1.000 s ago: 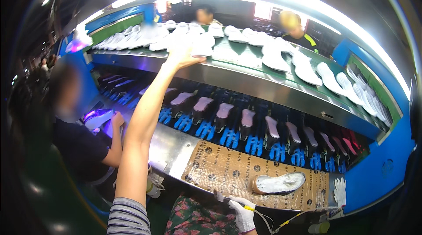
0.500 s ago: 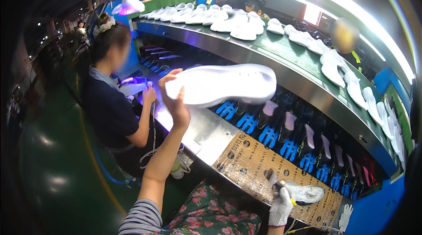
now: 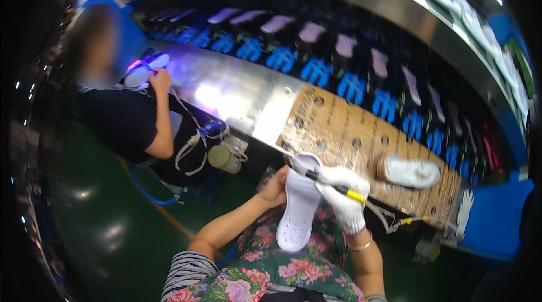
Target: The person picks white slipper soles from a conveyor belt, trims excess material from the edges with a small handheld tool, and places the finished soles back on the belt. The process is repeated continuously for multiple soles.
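A white shoe sole [image 3: 297, 209] hangs in front of my apron, its small-holed end pointing down toward me. My bare left hand [image 3: 275, 188] grips it by the left edge, near the upper end. In my right hand [image 3: 344, 192], which wears a white knit glove, is a brush [image 3: 311, 175] with a black and yellow handle. A thin hose trails from the handle's end. The brush head is over the upper end of the sole; whether it touches cannot be made out.
Brown printed cardboard [image 3: 333, 127] covers part of the metal bench [image 3: 248, 84]; a whitish, stained sole [image 3: 412, 171] lies on it. A white glove [image 3: 464, 211] rests at the right. Behind runs a rack of blue clamps [image 3: 316, 70]. At left a co-worker's hand [image 3: 160, 79] holds a brush.
The white sole has come down from above the bench to my lap, turned lengthwise toward me. My right hand has brought the brush from the cardboard to the sole. The view has tilted down.
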`<state>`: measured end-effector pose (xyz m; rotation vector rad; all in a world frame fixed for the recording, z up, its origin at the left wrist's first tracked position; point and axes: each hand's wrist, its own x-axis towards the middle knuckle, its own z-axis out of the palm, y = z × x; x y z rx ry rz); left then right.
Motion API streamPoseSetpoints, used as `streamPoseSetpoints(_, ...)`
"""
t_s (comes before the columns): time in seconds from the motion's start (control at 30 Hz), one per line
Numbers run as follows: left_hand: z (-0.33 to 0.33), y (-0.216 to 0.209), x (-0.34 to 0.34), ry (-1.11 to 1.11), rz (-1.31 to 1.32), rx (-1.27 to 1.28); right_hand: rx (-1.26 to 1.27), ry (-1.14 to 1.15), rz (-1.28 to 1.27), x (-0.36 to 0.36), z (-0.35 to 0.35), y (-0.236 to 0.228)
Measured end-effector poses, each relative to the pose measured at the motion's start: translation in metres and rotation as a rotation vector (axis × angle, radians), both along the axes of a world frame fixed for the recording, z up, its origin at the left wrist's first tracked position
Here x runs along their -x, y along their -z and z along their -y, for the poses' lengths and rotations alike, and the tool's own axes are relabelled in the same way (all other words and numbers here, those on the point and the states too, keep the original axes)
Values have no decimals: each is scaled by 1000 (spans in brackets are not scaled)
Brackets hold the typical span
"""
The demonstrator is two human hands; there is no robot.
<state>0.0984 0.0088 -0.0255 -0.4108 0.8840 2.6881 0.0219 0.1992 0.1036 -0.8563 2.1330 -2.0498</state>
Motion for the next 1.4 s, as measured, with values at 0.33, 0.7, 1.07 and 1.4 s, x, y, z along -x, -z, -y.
streamPoseSetpoints(0.33,-31,-33,-7,-23,25,-391,-161,61,-294,9,-7,-5)
streamPoseSetpoints(0.7,-42,-27,10,-25,-45,-5,-260,35,-674,3,16,9)
streamPoseSetpoints(1.07,-24,-23,12,-190,-128,56,-92,-127,-549,-6,17,23)
streamPoseSetpoints(1.4,2,0,30,-1,-480,-412,-14,-224,-98,-21,14,42)
